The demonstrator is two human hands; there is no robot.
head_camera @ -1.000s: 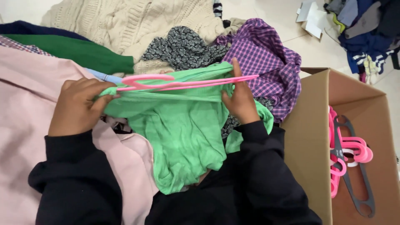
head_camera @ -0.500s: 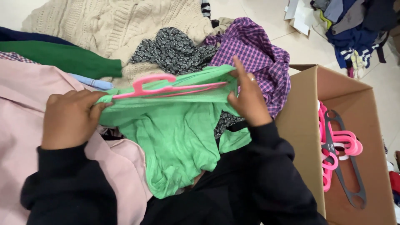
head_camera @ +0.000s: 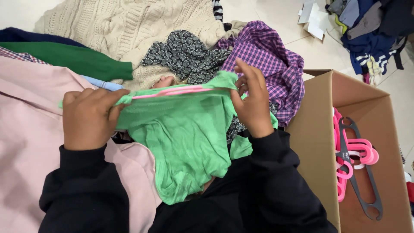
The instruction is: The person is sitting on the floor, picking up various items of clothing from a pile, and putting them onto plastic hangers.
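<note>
The pink hanger (head_camera: 172, 91) has slid deeper into the one green shirt (head_camera: 185, 138). The left hand (head_camera: 88, 118) and right hand (head_camera: 252, 101), at nine and three o'clock, pinch its shoulders.

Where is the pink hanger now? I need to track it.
Head view, centre: the pink hanger lies inside the green garment, between both hands.

Long black sleeves (head_camera: 86, 190), seemingly knit
</note>
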